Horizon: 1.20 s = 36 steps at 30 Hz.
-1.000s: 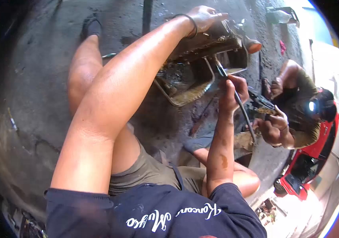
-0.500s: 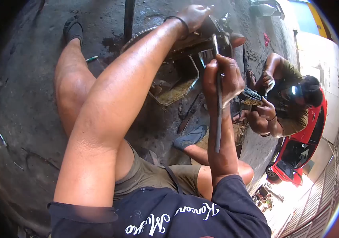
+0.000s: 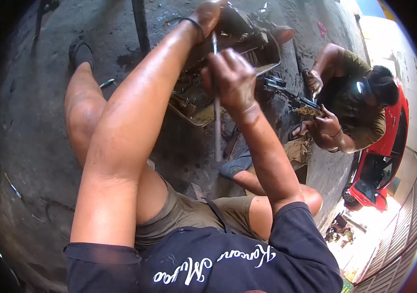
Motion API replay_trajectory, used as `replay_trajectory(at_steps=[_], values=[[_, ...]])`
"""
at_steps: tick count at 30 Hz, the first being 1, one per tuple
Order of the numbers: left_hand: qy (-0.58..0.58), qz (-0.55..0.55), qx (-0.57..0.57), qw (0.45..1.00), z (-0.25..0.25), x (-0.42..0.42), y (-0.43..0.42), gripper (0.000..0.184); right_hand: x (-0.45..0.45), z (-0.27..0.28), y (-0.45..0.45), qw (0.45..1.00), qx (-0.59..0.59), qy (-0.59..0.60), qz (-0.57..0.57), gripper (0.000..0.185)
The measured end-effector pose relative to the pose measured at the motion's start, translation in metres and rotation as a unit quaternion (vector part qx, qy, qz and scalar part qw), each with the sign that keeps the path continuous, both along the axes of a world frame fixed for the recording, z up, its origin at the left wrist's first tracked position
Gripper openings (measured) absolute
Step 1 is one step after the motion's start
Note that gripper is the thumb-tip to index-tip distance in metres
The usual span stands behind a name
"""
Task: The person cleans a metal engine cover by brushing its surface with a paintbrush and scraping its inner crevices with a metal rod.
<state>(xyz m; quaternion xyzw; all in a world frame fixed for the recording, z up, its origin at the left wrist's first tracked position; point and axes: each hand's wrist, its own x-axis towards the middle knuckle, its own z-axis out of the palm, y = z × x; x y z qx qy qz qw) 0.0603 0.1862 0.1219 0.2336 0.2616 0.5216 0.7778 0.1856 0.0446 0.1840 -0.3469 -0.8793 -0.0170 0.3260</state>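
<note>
My left hand (image 3: 210,13), at the top edge, grips the upper end of a dark, greasy metal part (image 3: 235,24); its fingertips are partly hidden. My right hand (image 3: 233,78) is closed around a long thin tool (image 3: 217,129) with a shiny metal upper end and a dark shaft hanging below the fist. The tool's tip is beside the metal part, close to my left hand. Below the part is a shallow metal tray (image 3: 201,119) holding murky liquid and small pieces, partly hidden by my arms.
At the right a co-worker (image 3: 355,102) crouches, holding a dark mechanical part (image 3: 311,105). Behind them is a red car (image 3: 376,166). A small green-tipped item (image 3: 107,83) lies by my left leg. A dark bar (image 3: 140,27) is at the top.
My right hand has moved left and up with the tool, which now hangs nearly upright. My left hand and the metal part appear further left and higher as the view shifts.
</note>
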Motion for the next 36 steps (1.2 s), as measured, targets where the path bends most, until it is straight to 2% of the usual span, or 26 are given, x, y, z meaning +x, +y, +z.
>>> replay_trajectory(at_steps=[1, 3, 5, 6, 7, 8, 9, 10, 11, 12, 13, 15, 16, 17, 19, 21, 23, 25, 27, 31, 33, 34, 35, 36], values=[[-0.069, -0.07, 0.005, 0.995, 0.004, -0.007, -0.003, 0.043, 0.0, -0.005, -0.005, 1.0, -0.011, -0.005, 0.007, 0.012], [-0.07, -0.081, 0.01, 0.994, 0.008, -0.012, 0.0, 0.04, 0.0, 0.001, 0.001, 0.998, -0.008, 0.055, -0.023, 0.013], [-0.073, -0.102, -0.002, 0.992, 0.001, -0.008, -0.011, 0.037, -0.013, -0.015, -0.007, 0.998, -0.023, 0.013, -0.054, 0.014], [0.006, -0.055, 0.051, 0.997, -0.001, -0.006, -0.006, 0.032, -0.016, -0.032, -0.013, 0.995, -0.08, -0.028, -0.049, 0.017], [0.085, -0.005, 0.105, 0.991, 0.001, -0.008, 0.001, 0.027, -0.026, -0.038, -0.015, 0.996, -0.08, -0.026, -0.033, 0.018], [0.126, -0.055, 0.117, 0.984, 0.0, -0.009, 0.007, 0.018, -0.022, -0.039, -0.015, 0.994, -0.096, -0.006, -0.048, 0.017], [0.132, -0.06, 0.112, 0.983, 0.003, -0.012, 0.009, 0.018, -0.021, -0.029, -0.015, 0.991, -0.116, 0.013, -0.062, 0.017], [0.136, -0.077, 0.091, 0.983, 0.003, -0.014, 0.007, 0.018, -0.021, -0.042, -0.012, 0.992, -0.073, 0.038, -0.095, 0.018], [0.139, -0.097, 0.065, 0.983, 0.007, -0.014, -0.001, 0.018, -0.021, -0.057, -0.017, 0.991, -0.082, 0.043, -0.101, 0.018], [0.223, -0.085, 0.074, 0.968, 0.019, -0.015, -0.007, 0.02, -0.021, -0.076, -0.02, 0.995, -0.085, 0.027, -0.054, 0.02], [0.229, -0.09, 0.079, 0.966, 0.015, -0.015, -0.002, 0.02, -0.023, -0.082, -0.019, 0.997, -0.081, 0.011, -0.004, 0.021], [0.261, -0.061, 0.121, 0.956, 0.004, -0.019, 0.008, 0.022, -0.014, -0.08, -0.015, 0.997, -0.07, 0.042, 0.0, 0.023], [0.348, -0.083, 0.103, 0.928, 0.008, -0.028, 0.013, 0.018, -0.005, -0.069, -0.021, 0.99, -0.119, 0.073, -0.003, 0.021], [0.352, -0.085, 0.1, 0.927, 0.005, -0.029, 0.01, 0.018, 0.006, -0.063, -0.028, 0.981, -0.167, 0.102, -0.006, 0.019], [0.174, -0.034, 0.125, 0.976, -0.011, -0.031, 0.022, 0.015, 0.025, -0.064, -0.044, 0.97, -0.163, 0.181, -0.019, 0.013], [0.189, -0.027, 0.147, 0.97, -0.026, -0.047, 0.031, 0.014, 0.041, -0.089, -0.065, 0.919, -0.253, 0.262, -0.15, 0.016], [0.193, 0.029, 0.13, 0.972, -0.027, -0.057, 0.041, 0.016, 0.057, -0.134, -0.065, 0.871, -0.316, 0.263, -0.268, 0.019], [0.236, 0.039, 0.109, 0.965, -0.01, -0.059, 0.026, 0.017, 0.069, -0.177, -0.065, 0.893, -0.313, 0.053, -0.317, 0.02], [0.301, 0.056, 0.095, 0.947, -0.006, -0.068, 0.02, 0.019, 0.068, -0.215, -0.067, 0.898, -0.296, -0.077, -0.316, 0.022], [0.3, 0.063, 0.086, 0.948, -0.006, -0.073, 0.023, 0.021, 0.062, -0.205, -0.059, 0.875, -0.378, -0.16, -0.257, 0.025], [0.248, 0.055, 0.102, 0.962, -0.011, -0.072, 0.03, 0.021, 0.061, -0.18, -0.053, 0.896, -0.377, 0.01, -0.233, 0.026], [0.199, 0.043, 0.12, 0.972, -0.014, -0.071, 0.038, 0.022, 0.055, -0.149, -0.046, 0.867, -0.421, 0.057, -0.26, 0.026], [0.198, 0.049, 0.116, 0.972, -0.02, -0.07, 0.048, 0.022, 0.054, -0.131, -0.041, 0.902, -0.354, 0.094, -0.227, 0.021], [0.222, 0.057, 0.141, 0.963, -0.029, -0.069, 0.057, 0.022, 0.047, -0.107, -0.042, 0.912, -0.334, 0.152, -0.182, 0.018]])
